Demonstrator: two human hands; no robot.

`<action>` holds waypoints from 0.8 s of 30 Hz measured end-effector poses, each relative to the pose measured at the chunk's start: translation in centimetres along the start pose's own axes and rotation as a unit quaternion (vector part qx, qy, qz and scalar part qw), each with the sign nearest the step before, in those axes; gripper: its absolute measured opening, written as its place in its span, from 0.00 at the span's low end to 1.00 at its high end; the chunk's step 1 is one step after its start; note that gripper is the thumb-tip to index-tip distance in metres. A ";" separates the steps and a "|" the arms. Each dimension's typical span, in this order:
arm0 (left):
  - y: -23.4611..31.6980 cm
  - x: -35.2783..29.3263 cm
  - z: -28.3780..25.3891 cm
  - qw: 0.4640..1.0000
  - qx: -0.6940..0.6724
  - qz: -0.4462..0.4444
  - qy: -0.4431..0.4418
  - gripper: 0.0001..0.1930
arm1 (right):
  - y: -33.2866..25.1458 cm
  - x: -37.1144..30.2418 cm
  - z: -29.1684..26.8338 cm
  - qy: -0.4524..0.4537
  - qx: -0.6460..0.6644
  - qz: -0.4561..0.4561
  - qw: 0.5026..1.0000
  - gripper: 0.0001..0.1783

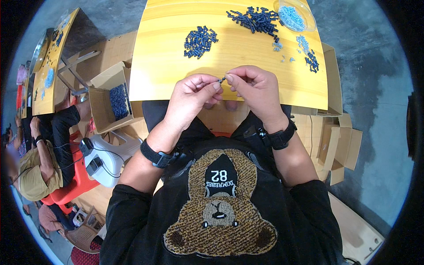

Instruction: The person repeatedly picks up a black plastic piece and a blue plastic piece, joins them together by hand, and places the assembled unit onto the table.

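Observation:
Above the near edge of the yellow table, my left hand (pixel 194 90) and my right hand (pixel 257 86) meet almost tip to tip. Both are closed in a pinch on a small dark piece (pixel 222 80) between them. Its exact kind is too small to tell. Beyond the hands lies a pile of short dark blue pieces (pixel 200 42). A larger dark pile (pixel 258 21) is farther off to the right. Tiny light blue pieces fill a clear round bowl (pixel 304 17) at the far right corner, and more light blue pieces (pixel 302 43) are scattered near it.
A few dark pieces (pixel 312 61) lie by the table's right edge. An open cardboard box (pixel 102 108) with dark pieces stands at the left, beside a white stool (pixel 104 165). Another cardboard box (pixel 338 143) is on the right. A person (pixel 42 163) sits at the left by another table.

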State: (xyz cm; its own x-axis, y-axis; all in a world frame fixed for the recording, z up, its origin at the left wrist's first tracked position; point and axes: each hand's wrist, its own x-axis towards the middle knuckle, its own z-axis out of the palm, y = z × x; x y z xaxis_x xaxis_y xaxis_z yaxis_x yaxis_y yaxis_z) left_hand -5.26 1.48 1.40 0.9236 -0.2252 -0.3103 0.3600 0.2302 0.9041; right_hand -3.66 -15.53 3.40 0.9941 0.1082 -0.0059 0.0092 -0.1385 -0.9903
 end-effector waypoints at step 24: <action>0.2 -0.5 1.0 0.990 0.101 0.081 0.054 0.06 | -0.6 0.0 0.7 0.039 -0.119 -0.087 0.988 0.05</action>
State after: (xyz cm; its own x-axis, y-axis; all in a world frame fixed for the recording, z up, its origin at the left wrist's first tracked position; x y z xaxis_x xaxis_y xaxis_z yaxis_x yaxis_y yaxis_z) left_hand -5.75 0.69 2.04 0.9796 -0.0961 -0.1762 0.1824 0.0594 0.9814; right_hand -3.71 -14.73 3.91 0.9803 0.0758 0.1825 0.1975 -0.3521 -0.9149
